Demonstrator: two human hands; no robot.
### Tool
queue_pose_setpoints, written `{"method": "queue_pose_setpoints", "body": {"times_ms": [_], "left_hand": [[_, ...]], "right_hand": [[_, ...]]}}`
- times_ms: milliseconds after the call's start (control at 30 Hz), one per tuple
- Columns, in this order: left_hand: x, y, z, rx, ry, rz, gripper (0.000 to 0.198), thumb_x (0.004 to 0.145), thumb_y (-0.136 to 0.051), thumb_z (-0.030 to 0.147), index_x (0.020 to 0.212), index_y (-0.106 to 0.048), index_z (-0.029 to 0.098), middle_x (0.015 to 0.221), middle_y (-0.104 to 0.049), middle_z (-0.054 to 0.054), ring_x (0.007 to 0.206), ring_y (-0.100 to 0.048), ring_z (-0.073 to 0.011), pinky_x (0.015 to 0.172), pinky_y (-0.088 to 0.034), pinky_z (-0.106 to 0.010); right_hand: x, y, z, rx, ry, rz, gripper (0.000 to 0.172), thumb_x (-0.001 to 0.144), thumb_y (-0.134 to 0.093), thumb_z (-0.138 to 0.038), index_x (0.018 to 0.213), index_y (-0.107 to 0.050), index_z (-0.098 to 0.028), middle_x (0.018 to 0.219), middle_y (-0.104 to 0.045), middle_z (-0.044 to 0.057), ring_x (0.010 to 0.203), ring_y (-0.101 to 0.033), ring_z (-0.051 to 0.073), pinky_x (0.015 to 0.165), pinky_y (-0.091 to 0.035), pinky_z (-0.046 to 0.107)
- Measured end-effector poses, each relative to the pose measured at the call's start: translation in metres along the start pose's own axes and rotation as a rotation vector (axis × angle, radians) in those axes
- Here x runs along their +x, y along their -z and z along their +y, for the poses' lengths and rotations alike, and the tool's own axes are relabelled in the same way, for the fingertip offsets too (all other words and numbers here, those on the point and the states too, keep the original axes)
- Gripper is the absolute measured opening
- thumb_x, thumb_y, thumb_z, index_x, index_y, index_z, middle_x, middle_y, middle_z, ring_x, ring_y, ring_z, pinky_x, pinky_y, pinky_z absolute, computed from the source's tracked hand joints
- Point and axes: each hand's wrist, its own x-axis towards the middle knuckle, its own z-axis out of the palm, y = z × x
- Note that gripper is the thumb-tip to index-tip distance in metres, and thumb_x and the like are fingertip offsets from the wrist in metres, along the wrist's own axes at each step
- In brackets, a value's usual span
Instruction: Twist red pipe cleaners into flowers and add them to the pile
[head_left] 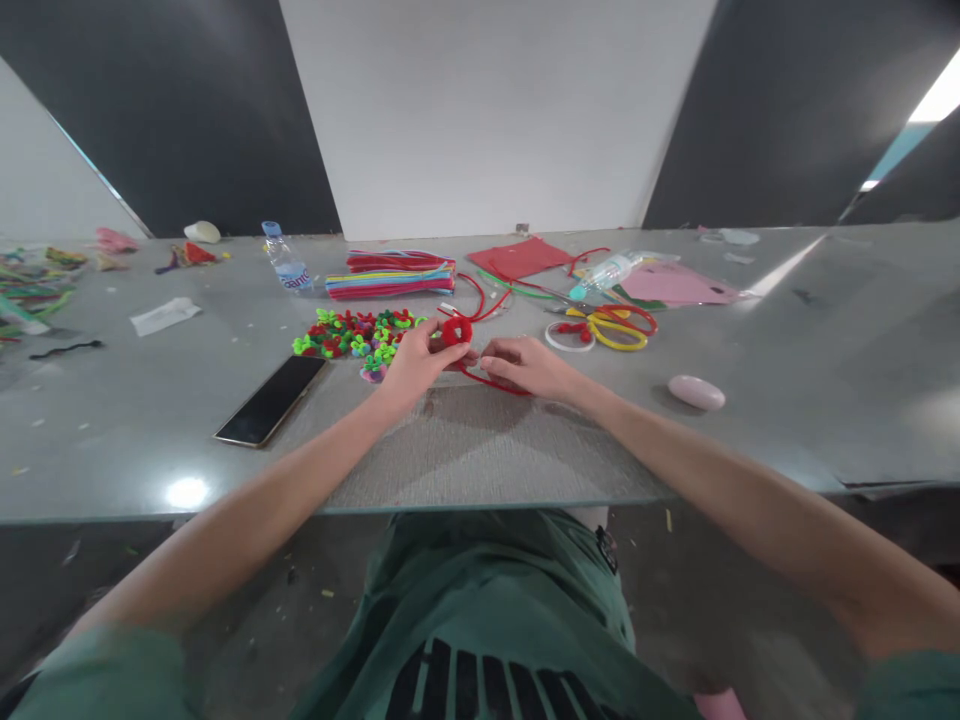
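Observation:
My left hand (420, 362) pinches a red pipe cleaner (457, 328) that is coiled into a small ring. From below the ring, a straight red length runs to the right under my right hand (526, 366). The right fingers are pressed together around that length, close to the left fingertips. Just beyond the left hand lies a pile of small green, red and purple pipe-cleaner flowers (349, 335). Loose red pipe cleaners (480, 298) lie beyond my hands.
Bundled pipe cleaners (390, 278) and a water bottle (288, 262) stand farther back. Scissors with yellow handles (619, 330), a white ring (570, 347) and a pink oval object (696, 392) are on the right. A phone (271, 402) lies left, red felt (525, 256) behind.

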Motion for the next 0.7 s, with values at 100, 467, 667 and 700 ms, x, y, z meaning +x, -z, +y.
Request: {"method": "queue_pose_setpoints", "body": {"times_ms": [100,467,667,700], "left_hand": [[0.001,0.0,-0.002,0.029,-0.005,-0.009,0.027,0.083,-0.083,0.031,0.098,-0.065,0.017,0.094,-0.077,-0.005,0.09,-0.077,-0.0203,0.085,-0.063,-0.035],[0.002,0.001,-0.007,-0.001,0.011,-0.022,0.03,0.075,-0.084,0.029,0.088,-0.061,0.017,0.09,-0.068,-0.001,0.085,-0.065,-0.0138,0.079,-0.059,-0.029],[0.002,0.0,-0.006,-0.05,0.045,-0.011,0.032,0.073,-0.086,0.028,0.087,-0.06,0.017,0.09,-0.066,0.001,0.085,-0.063,-0.013,0.08,-0.058,-0.029],[0.001,-0.001,-0.005,-0.056,0.052,-0.009,0.032,0.073,-0.086,0.029,0.087,-0.06,0.017,0.09,-0.066,0.001,0.084,-0.063,-0.013,0.081,-0.058,-0.029]], "right_hand": [[-0.001,-0.002,-0.002,-0.029,0.062,-0.004,0.033,0.098,-0.065,-0.051,0.097,-0.074,-0.02,0.09,-0.077,0.004,0.077,-0.066,0.017,0.072,-0.044,0.03],[0.002,-0.004,0.006,-0.13,0.149,0.005,0.016,0.096,-0.07,-0.035,0.098,-0.079,-0.021,0.091,-0.081,0.004,0.079,-0.07,0.017,0.075,-0.047,0.029],[0.002,-0.005,0.009,-0.151,0.146,-0.013,0.013,0.091,-0.068,-0.022,0.099,-0.078,-0.021,0.095,-0.08,0.004,0.082,-0.071,0.018,0.078,-0.048,0.029],[0.002,-0.005,0.009,-0.156,0.14,-0.013,0.013,0.09,-0.069,-0.022,0.1,-0.077,-0.021,0.095,-0.08,0.004,0.082,-0.07,0.018,0.078,-0.048,0.029]]}}
